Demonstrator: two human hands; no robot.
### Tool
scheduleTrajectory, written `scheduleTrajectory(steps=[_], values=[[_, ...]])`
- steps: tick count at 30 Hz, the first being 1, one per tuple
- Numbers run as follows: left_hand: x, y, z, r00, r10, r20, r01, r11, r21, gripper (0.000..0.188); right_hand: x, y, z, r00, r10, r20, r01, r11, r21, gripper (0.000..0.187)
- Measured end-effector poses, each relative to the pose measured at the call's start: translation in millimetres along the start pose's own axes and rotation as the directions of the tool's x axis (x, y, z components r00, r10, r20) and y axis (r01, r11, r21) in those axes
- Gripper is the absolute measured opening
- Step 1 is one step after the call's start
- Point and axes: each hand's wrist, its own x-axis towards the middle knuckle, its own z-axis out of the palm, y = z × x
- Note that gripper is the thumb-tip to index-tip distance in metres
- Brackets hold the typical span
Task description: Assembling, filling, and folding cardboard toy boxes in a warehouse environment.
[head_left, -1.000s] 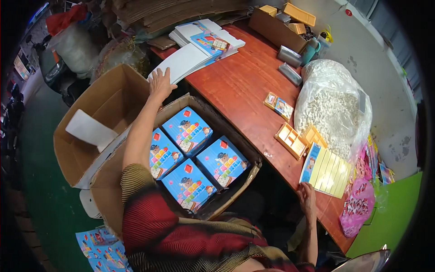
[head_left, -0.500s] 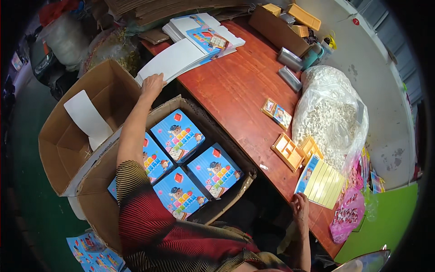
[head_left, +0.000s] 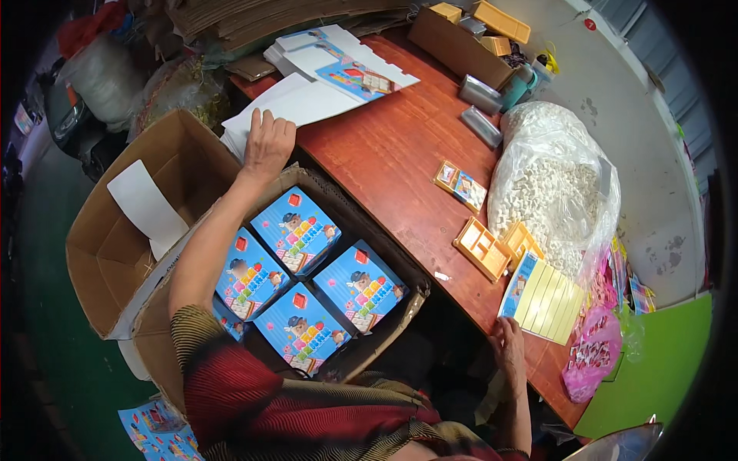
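At the table's far left corner my left hand (head_left: 269,144) has its fingers bent over the edge of a flat printed carton blank (head_left: 307,100), white with a blue picture panel. Its near side is lifted off the stack beneath. My right hand (head_left: 509,344) rests at the table's near edge with loosely bent fingers. Its fingertips lie by the corner of a yellow striped card with a blue border (head_left: 546,302); whether they touch it I cannot make out. Below my left arm, a brown carton (head_left: 165,357) holds several blue printed boxes (head_left: 296,229).
An open brown carton (head_left: 100,253) stands at the left. On the red table (head_left: 369,165) are yellow compartment trays (head_left: 483,250), a small filled tray (head_left: 460,186) and a clear bag of white pieces (head_left: 550,196). A pink bag (head_left: 592,357) lies at the right edge.
My left hand has closed over the top carton blank's edge and drawn its near side up and slightly right. My right hand has barely moved.
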Motion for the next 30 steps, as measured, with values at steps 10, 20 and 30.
scheduleTrajectory(steps=[10, 20, 30], values=[[-11, 8, -121, 0.979, 0.139, -0.148, -0.126, 0.987, 0.099, 0.012, 93, -156, -17, 0.793, -0.579, -0.191, 0.582, 0.812, -0.042, 0.055], [-18, -29, -209, 0.921, 0.304, -0.244, -0.273, 0.95, 0.152, 0.015, 127, -256, -6, 0.496, -0.855, -0.151, 0.865, 0.474, 0.163, 0.066], [20, -32, -284, 0.793, 0.406, -0.454, -0.329, 0.913, 0.242, 0.015, 57, -218, -77, 0.482, -0.868, -0.12, 0.767, 0.352, 0.537, 0.054]])
